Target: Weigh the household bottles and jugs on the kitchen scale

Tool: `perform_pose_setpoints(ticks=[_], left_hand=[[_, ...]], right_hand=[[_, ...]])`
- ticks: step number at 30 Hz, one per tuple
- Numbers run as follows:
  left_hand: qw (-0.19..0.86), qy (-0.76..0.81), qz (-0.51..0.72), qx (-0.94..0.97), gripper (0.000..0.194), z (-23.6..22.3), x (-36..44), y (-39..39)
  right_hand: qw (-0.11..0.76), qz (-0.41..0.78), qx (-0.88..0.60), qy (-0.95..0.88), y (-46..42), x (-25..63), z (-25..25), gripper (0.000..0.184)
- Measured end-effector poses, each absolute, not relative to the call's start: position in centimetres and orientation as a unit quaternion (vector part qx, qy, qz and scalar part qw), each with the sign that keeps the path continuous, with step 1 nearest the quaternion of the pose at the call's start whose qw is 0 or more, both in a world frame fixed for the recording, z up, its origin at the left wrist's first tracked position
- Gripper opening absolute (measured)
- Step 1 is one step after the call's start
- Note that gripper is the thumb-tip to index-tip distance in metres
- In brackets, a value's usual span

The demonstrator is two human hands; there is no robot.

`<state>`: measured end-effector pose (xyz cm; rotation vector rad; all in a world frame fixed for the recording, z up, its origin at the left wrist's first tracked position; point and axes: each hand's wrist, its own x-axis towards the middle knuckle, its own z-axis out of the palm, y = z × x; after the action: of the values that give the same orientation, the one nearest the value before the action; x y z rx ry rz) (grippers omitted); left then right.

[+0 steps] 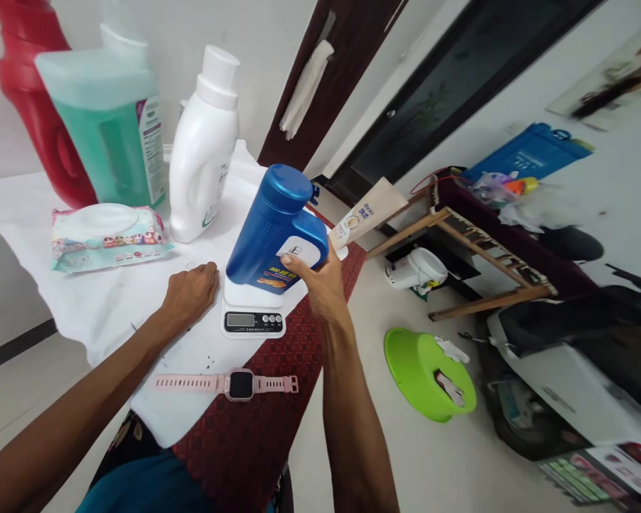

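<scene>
My right hand (pixel 323 281) grips a blue plastic bottle (pixel 261 235) with a white label patch, thumb on its near side and fingers behind it. The bottle is at the plate of a white digital kitchen scale (pixel 253 324); whether its base fully rests there I cannot tell. The scale's display looks blank. My left hand (pixel 192 291) rests closed on the white cloth, just left of the scale, with nothing visible in it. A pink smartwatch (pixel 240 385) lies strap outstretched in front of the scale. Behind my right hand stands a beige tube (pixel 368 212).
On the white cloth (pixel 18 206) stand a white bottle (pixel 203 157), a green refill jug (pixel 107 128), a red bottle (pixel 37 92) and a wipes pack (pixel 110 239). To the right, a lime-green tub (pixel 414 367) and a white bucket (pixel 417 269) are on the floor.
</scene>
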<state>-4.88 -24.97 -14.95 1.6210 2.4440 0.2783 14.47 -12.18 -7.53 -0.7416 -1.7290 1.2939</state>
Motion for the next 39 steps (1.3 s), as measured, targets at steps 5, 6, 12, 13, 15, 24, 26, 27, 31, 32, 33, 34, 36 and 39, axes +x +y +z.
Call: perform_pose_setpoints(ticks=[5, 6, 12, 13, 15, 24, 26, 27, 31, 32, 33, 34, 36, 39], left_hand=[[0.086, 0.829, 0.084, 0.547, 0.043, -14.9, -5.0, -24.9], [0.086, 0.829, 0.081, 0.547, 0.043, -14.9, -5.0, -24.9], [0.079, 0.825, 0.081, 0.554, 0.045, -15.2, -4.9, -24.8], [0.080, 0.824, 0.080, 0.555, 0.045, -15.2, -4.9, -24.8], [0.080, 0.823, 0.078, 0.558, 0.045, -15.3, -4.8, -24.8], [0.087, 0.826, 0.060, 0.554, 0.043, -14.9, -4.7, -24.6], [0.092, 0.825, 0.064, 0.554, 0.044, -14.9, -4.6, -24.6], [0.095, 0.824, 0.066, 0.554, 0.043, -14.9, -4.6, -24.6], [0.112, 0.817, 0.071, 0.562, 0.042, -15.0, -4.5, -24.8], [0.112, 0.815, 0.072, 0.564, 0.041, -15.0, -4.5, -24.8], [0.111, 0.815, 0.074, 0.563, 0.041, -15.1, -4.5, -24.9], [0.109, 0.816, 0.076, 0.563, 0.041, -15.1, -4.5, -24.9], [0.107, 0.817, 0.081, 0.561, 0.041, -15.3, -4.5, -24.9], [0.111, 0.815, 0.094, 0.561, 0.042, -15.4, -4.6, -24.8]], right_hand=[[0.491, 0.513, -0.298, -0.638, -12.9, 14.0, -8.6, 0.051], [0.511, 0.503, -0.306, -0.627, -12.7, 14.3, -8.7, 0.049], [0.651, 0.345, -0.396, -0.548, -7.7, 16.9, -9.7, 0.054], [0.662, 0.318, -0.414, -0.538, -6.5, 17.3, -10.1, 0.054], [0.675, 0.275, -0.444, -0.521, -4.3, 17.6, -10.9, 0.052], [0.676, 0.222, -0.527, -0.466, -0.3, 17.8, -13.5, 0.054], [0.651, 0.234, -0.532, -0.488, -0.6, 18.3, -13.2, 0.058], [0.642, 0.225, -0.535, -0.501, -1.1, 18.5, -12.9, 0.062], [0.642, 0.034, -0.518, -0.564, -4.7, 17.6, -11.2, 0.091], [0.639, 0.010, -0.491, -0.591, -5.8, 16.5, -10.6, 0.091], [0.629, 0.028, -0.459, -0.627, -6.9, 15.0, -10.1, 0.081], [0.607, 0.081, -0.422, -0.669, -7.9, 13.1, -9.6, 0.065], [0.546, 0.251, -0.338, -0.724, -9.9, 8.4, -8.7, 0.037], [0.478, 0.459, -0.224, -0.714, -12.3, 1.0, -8.0, 0.044]])
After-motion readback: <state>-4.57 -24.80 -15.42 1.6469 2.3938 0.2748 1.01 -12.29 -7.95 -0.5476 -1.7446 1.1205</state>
